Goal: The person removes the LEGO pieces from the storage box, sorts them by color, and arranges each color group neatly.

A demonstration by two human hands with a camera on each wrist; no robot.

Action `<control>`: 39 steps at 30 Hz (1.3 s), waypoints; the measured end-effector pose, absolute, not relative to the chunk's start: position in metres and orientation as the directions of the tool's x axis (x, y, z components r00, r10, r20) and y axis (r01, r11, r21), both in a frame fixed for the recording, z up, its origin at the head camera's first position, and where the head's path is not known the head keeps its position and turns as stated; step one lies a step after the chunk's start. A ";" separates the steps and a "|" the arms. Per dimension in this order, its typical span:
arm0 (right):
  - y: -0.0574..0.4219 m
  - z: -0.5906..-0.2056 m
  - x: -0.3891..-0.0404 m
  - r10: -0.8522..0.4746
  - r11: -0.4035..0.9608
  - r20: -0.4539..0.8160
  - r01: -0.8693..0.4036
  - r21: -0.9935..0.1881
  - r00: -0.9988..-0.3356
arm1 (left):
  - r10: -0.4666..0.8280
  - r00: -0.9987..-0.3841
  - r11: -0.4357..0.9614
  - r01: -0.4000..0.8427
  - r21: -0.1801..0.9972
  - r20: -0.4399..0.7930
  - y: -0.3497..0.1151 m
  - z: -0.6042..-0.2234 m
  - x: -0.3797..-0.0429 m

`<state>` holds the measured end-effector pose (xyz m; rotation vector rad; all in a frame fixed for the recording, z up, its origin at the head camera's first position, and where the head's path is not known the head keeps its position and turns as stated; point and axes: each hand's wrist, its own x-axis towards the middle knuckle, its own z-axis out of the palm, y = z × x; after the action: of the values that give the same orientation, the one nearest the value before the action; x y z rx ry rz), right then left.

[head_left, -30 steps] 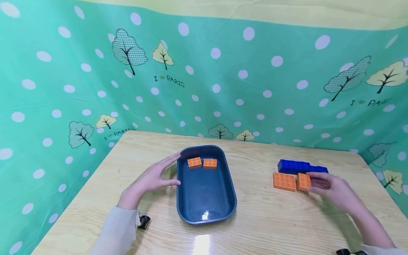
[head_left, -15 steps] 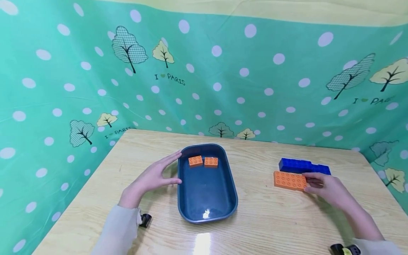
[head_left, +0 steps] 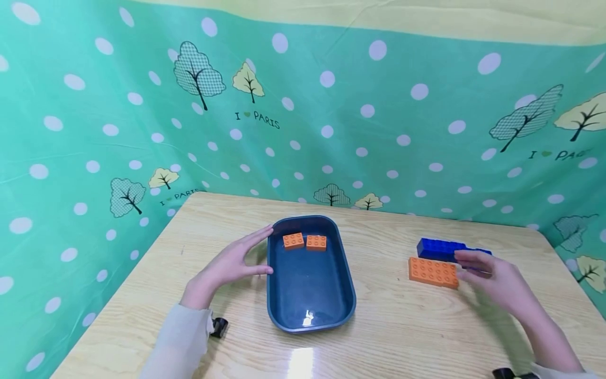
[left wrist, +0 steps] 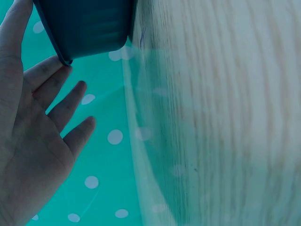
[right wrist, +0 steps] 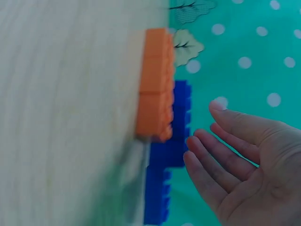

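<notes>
My left hand [head_left: 231, 266] rests its straight fingers and thumb against the left rim of a dark blue tray [head_left: 310, 300]. In the left wrist view, fingertips touch the tray's [left wrist: 94, 28] edge. Two small orange bricks [head_left: 293, 241] lie at the tray's far end. On the right, orange bricks stand end to end in one row [head_left: 433, 272]. My right hand [head_left: 502, 281] is just off that row's right end, holding nothing. The right wrist view has its fingers spread apart from the orange bricks [right wrist: 155, 84]. Blue bricks [head_left: 440, 249] lie behind the row, partly hidden by the hand.
A wooden table [head_left: 379, 326] carries everything. Behind and beside it hangs a green curtain [head_left: 303, 105] with white dots and printed trees. Table surface lies between the tray and the brick row.
The right-hand orange brick was pushed left against its neighbour, closing the gap. My right hand then let go and drew back slightly. The left hand stayed at the tray.
</notes>
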<state>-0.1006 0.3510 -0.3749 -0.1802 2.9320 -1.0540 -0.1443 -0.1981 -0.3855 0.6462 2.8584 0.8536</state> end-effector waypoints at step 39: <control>0.099 -0.361 -0.142 -0.303 0.174 -0.039 -0.016 -0.985 -0.952 | 0.418 -0.908 0.760 0.361 0.541 0.018 -0.198 -0.385 -0.147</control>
<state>-0.1420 0.0992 -0.3607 -0.3082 2.2230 -1.8594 -0.1471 -0.1985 -0.3854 0.6323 2.8488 0.8433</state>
